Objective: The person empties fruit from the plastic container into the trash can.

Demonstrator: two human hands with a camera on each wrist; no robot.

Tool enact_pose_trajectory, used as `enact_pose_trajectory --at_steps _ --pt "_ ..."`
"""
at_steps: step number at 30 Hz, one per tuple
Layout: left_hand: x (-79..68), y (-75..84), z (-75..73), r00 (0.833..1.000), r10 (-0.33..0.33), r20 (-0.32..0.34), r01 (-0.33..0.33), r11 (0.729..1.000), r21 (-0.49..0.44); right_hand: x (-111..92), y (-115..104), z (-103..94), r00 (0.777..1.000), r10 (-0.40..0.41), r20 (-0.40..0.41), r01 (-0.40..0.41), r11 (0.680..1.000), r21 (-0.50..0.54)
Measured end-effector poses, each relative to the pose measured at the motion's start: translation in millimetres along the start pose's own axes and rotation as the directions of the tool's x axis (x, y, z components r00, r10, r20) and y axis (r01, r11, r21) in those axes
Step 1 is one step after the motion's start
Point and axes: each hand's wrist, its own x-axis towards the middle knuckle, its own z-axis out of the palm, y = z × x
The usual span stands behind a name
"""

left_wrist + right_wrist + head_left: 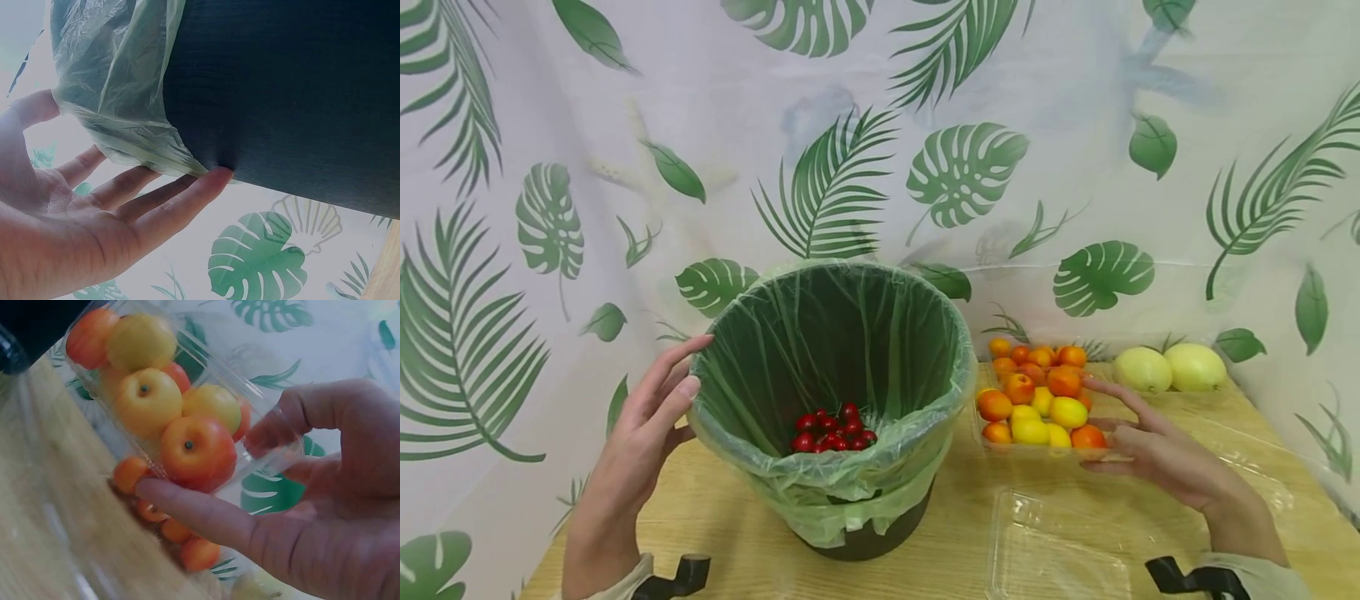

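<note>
A dark bin [880, 533], lined with a pale green plastic bag [850, 467] folded over its rim, stands in the middle of the head view. Red cherries [831, 429] lie inside. At the bin's left side my left hand [640, 425] touches the bag-covered rim, fingertips against the outer wall [281, 94]. My right hand [1165, 454] grips the right end of a clear plastic container [1037, 448], with fingers and thumb on opposite sides. Yellow fruits [147, 400] and orange-red fruits [200, 450], like small apples, fill it.
Behind the container sit several small orange fruits [1033, 354]. Two pale yellow-green melons [1195, 367] are at the back right. An upturned-looking clear plastic tray [1052, 558] lies on the wooden table [955, 533] in front. A leaf-printed curtain [850, 100] hangs behind everything.
</note>
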Motion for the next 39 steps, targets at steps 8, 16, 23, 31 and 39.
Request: enact_pose_trajectory --at_steps 8,16,23,31,39 --pt "-0.1 0.5 -1.0 1.0 -0.013 -0.007 0.013 1.0 0.002 -6.6 -27.1 3.9 0.997 -0.079 -0.001 0.079 0.996 0.039" --pt "-0.7 -0.5 -0.2 1.0 0.001 0.001 -0.001 1.0 0.006 -13.8 -41.4 8.7 0.993 -0.116 -0.039 0.116 0.993 0.016" --pt "-0.3 -0.3 0.3 1.0 -0.004 0.001 0.004 1.0 0.004 -18.5 -47.9 11.0 0.98 -0.194 -0.049 0.197 0.976 0.087" --pt "-0.9 -0.7 -0.6 1.0 -0.007 0.0 0.007 1.0 0.022 -19.7 -63.8 21.8 0.932 -0.345 -0.114 0.361 0.916 0.176" --pt "-1.5 -1.3 -1.2 1.0 -0.003 -0.002 0.003 1.0 0.026 -19.8 -78.8 24.2 0.893 -0.407 -0.192 0.446 0.861 0.246"
